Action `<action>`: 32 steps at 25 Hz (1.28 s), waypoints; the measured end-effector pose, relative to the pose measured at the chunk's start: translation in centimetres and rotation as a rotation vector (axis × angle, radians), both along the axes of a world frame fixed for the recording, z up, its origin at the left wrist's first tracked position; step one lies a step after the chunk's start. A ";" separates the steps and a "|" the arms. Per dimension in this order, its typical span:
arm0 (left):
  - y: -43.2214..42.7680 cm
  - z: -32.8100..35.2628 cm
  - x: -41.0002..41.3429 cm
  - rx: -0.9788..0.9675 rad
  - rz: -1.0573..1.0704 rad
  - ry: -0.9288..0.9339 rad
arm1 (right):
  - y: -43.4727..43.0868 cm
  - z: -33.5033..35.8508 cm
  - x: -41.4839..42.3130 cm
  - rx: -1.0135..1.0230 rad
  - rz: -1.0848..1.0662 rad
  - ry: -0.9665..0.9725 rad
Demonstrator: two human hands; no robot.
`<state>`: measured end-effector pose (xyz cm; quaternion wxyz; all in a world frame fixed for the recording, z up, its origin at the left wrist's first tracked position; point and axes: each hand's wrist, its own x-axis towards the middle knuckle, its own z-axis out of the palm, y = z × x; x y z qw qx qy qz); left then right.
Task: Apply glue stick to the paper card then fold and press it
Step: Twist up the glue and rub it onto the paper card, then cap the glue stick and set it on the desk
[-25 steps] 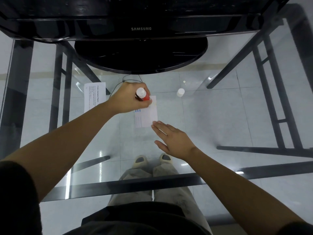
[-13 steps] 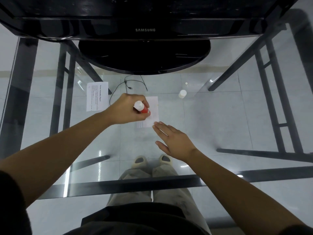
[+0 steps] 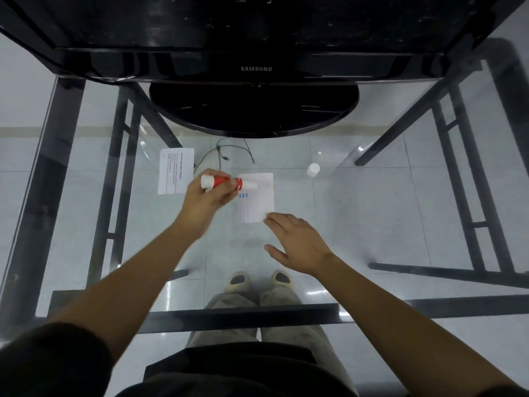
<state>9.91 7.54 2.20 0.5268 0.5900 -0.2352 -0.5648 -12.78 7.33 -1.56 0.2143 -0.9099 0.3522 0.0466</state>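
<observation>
Left hand [image 3: 207, 200] is holding the glue stick [image 3: 226, 182], grip curling round its red barrel. The stick is lying nearly level, white base pointing left, white tip pointing right over the far-left corner of the card [image 3: 259, 202]. Cannot tell whether the tip is touching the paper.

The card is lying flat on the glass tabletop [image 3: 372, 210], blue marks showing near its left edge.

Right hand [image 3: 297, 245] is resting on the tabletop with its grip spread, fingers straight, fingertips lying on the card's near-right corner, thumb sticking out to the left.

A white cap [image 3: 313, 169] is standing right of the card, apart from it. A printed sheet [image 3: 176, 174] is lying left of the left hand. A black cable [image 3: 229, 153] is trailing beyond the card, under the monitor [image 3: 256, 68].
</observation>
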 end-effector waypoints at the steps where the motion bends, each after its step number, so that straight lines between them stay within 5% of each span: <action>1: 0.7 -0.3 -0.4 0.024 0.102 0.134 | -0.1 0.1 0.2 -0.005 0.001 -0.004; 6: 1.9 -0.7 -1.4 0.231 0.261 0.448 | -0.5 0.9 0.9 0.070 -0.119 -0.132; 15: 0.7 3.2 -1.6 0.110 0.248 0.500 | -2.0 4.8 3.3 0.142 -0.712 -0.521; 18: 0.1 4.7 -2.0 0.094 0.229 0.492 | -3.0 6.4 3.4 0.312 -0.806 -0.660; 22: -0.9 5.8 -3.5 0.072 0.075 0.325 | -4.3 8.7 4.2 0.548 -0.853 -0.836; 25: -1.4 6.0 -4.8 0.036 -0.028 0.143 | -5.2 9.5 4.0 0.521 -0.895 -0.912; 30: -3.3 6.0 -5.1 -0.137 -0.333 -0.654 | -6.5 9.5 2.5 0.428 -0.910 -0.966; 32: -4.6 6.0 -5.3 -0.202 -0.420 -0.816 | -7.3 9.5 2.0 0.377 -0.871 -0.939</action>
